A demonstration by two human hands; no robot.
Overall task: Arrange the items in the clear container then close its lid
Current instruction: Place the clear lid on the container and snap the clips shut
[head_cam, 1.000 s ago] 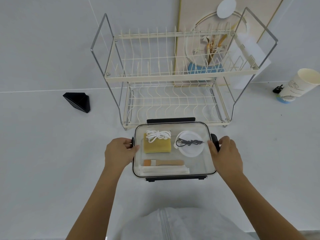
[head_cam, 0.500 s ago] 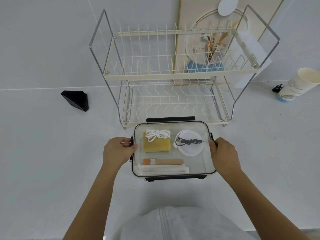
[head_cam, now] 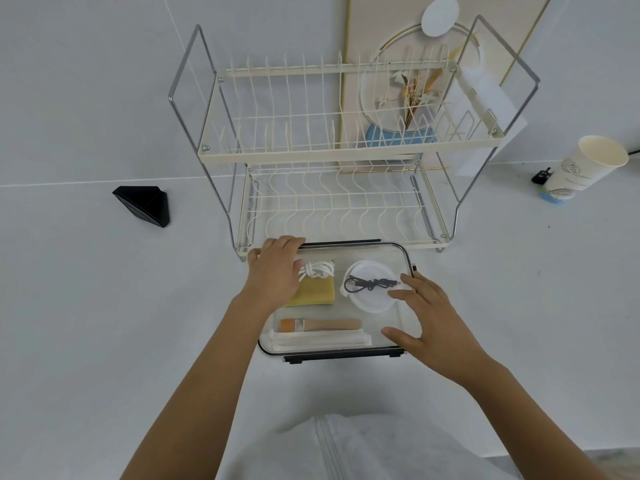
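Note:
A clear container [head_cam: 377,337] with black clips sits on the white counter, its clear lid on top. Through the lid I see a yellow sponge [head_cam: 317,292], a white cord bundle [head_cam: 317,270], a white round lid [head_cam: 372,297] with a black cable [head_cam: 372,283] on it, a small brush [head_cam: 320,324] and a white strip [head_cam: 322,339]. My left hand [head_cam: 275,271] lies over the lid's far left corner, fingers on the far black clip [head_cam: 341,242]. My right hand [head_cam: 427,315] rests on the lid's right side, fingers spread.
A two-tier wire dish rack [head_cam: 332,157] stands just behind the container. A black wedge-shaped object [head_cam: 143,204] lies to the left. A paper cup [head_cam: 581,168] and a small black clip [head_cam: 540,175] are at the far right. My white garment [head_cam: 363,448] fills the bottom.
Both hands left the container's side clips. The left hand moved up onto the far left corner, and the right hand moved onto the top of the lid with fingers spread.

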